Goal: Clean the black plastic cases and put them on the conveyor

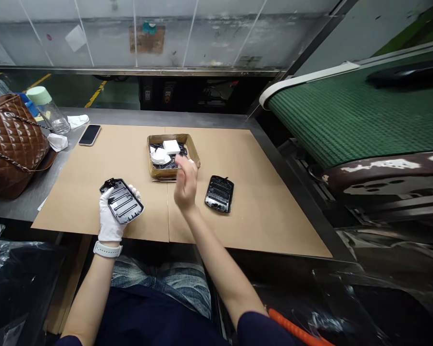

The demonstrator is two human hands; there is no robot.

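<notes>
My left hand [110, 214], in a white glove, grips a glossy black plastic tray-like part [125, 202] with raised ribs along its inner face. The part is tilted just above the cardboard-covered table. My bare right hand [186, 182] is at the front right corner of a small brown box [152, 171], its fingers loosely bent and slightly blurred; I make out nothing in them. Inside the box are a white block [171, 147], a crumpled white piece [159, 156] and thin black pieces. A second black ribbed part [219, 193] lies to the right of my right hand.
Brown cardboard [238, 149] covers the table. A phone [90, 135], a clear bottle [54, 113] with a pale green lid and a quilted brown bag [14, 144] stand or lie at left. A green conveyor belt [357, 110] carrying a dark object rises at right.
</notes>
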